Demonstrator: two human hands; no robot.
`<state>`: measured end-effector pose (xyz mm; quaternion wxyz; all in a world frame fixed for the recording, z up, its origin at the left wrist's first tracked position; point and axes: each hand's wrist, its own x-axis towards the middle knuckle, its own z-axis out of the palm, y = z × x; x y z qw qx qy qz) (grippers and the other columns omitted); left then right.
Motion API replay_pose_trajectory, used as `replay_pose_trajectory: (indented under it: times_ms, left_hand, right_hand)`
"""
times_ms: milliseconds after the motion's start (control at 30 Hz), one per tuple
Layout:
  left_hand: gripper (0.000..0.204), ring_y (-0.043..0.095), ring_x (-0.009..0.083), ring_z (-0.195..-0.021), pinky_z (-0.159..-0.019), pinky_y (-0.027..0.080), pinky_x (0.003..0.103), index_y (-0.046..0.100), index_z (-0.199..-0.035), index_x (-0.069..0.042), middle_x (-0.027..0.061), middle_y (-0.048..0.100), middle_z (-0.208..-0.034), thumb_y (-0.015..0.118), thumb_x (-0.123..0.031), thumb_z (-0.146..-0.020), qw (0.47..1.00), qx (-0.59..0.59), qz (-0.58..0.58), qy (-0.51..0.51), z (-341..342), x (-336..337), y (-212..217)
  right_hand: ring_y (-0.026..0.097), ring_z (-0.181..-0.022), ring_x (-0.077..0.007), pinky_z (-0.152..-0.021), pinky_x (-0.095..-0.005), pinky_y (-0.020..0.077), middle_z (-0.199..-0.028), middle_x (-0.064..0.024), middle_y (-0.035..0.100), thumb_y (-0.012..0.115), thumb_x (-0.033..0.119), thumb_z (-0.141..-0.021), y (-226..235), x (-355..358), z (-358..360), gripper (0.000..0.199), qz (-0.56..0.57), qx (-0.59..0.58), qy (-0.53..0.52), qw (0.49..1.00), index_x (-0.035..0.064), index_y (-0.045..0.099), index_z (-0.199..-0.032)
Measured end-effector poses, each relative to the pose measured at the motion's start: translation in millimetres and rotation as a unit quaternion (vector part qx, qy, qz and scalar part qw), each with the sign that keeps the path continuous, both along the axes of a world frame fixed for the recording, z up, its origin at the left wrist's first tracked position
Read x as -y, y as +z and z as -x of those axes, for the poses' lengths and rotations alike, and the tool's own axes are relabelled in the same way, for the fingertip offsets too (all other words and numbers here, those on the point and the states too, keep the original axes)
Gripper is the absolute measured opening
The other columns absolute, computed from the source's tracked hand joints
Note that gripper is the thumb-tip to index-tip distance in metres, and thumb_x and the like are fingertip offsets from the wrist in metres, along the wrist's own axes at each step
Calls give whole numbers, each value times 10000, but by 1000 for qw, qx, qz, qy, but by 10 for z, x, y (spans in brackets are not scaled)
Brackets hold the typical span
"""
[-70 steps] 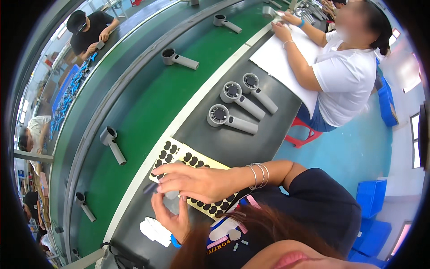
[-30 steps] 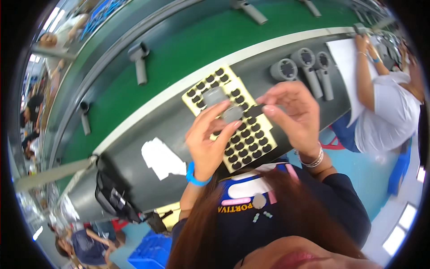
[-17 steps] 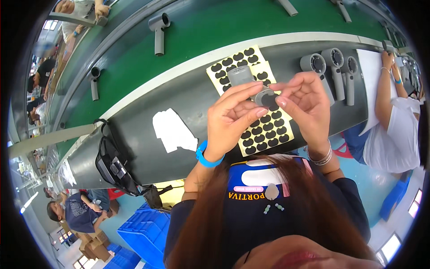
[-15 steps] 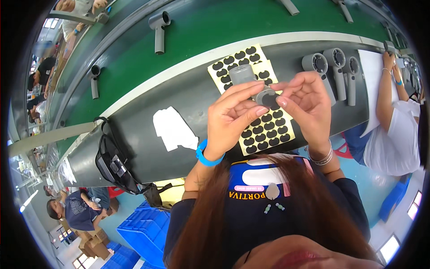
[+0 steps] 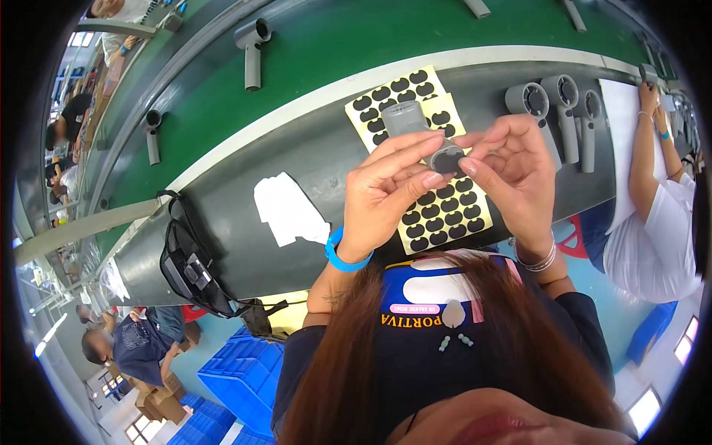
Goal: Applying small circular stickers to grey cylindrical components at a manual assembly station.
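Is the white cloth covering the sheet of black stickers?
No, the white cloth lies apart on the grey table, left of the sticker sheet.

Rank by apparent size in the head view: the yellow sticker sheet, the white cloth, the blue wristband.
1. Yellow sticker sheet, largest, though the hands cover part of it.
2. White cloth.
3. Blue wristband, smallest, despite being nearer the camera.

Bright, even light fills the scene, with daylight glowing through windows (image 5: 678,345) at the lower right rim and soft, short shadows under the hands. The fisheye lens bends the green conveyor belt (image 5: 311,67) and the grey bench edge (image 5: 245,267) into arcs, and a black vignette rings the frame. The centre is sharp, while the hair (image 5: 348,386) close to the lens is soft.
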<state>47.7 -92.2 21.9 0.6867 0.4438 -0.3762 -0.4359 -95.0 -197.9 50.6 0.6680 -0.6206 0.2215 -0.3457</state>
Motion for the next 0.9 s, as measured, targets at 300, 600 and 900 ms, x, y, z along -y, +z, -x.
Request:
replay_pose_trajectory:
  times_ms: [300,600,900]
  left_hand:
    - [340,644,240,-964,-847,552,306,563,-1197,49,169,505,-1272,583,51,-858,1000,-4,3,-3,-8,3,-7]
    - [321,635,256,-977,-840,565,322,573,-1189,37,177,508,-1259,573,39,-868,1000,-4,1,-2,-4,0,1]
    - [308,639,246,-963,-826,571,316,580,-1181,35,176,516,-1251,575,24,-873,1000,-17,1,3,-5,-5,12]
  right_hand:
    - [606,-914,-122,-721,-226,523,-898,-106,611,646,-65,-802,23,-1,0,297,-1,-13,2,1000,-2,455,-1021]
    - [604,-915,-117,-727,-229,522,-917,-104,605,646,-66,-799,35,-10,4,284,6,-24,3,1000,3,460,-1002]
    - [604,-918,-117,-730,-229,519,-903,-81,591,637,-81,-789,83,3,-16,283,-10,-44,10,999,7,462,-993]
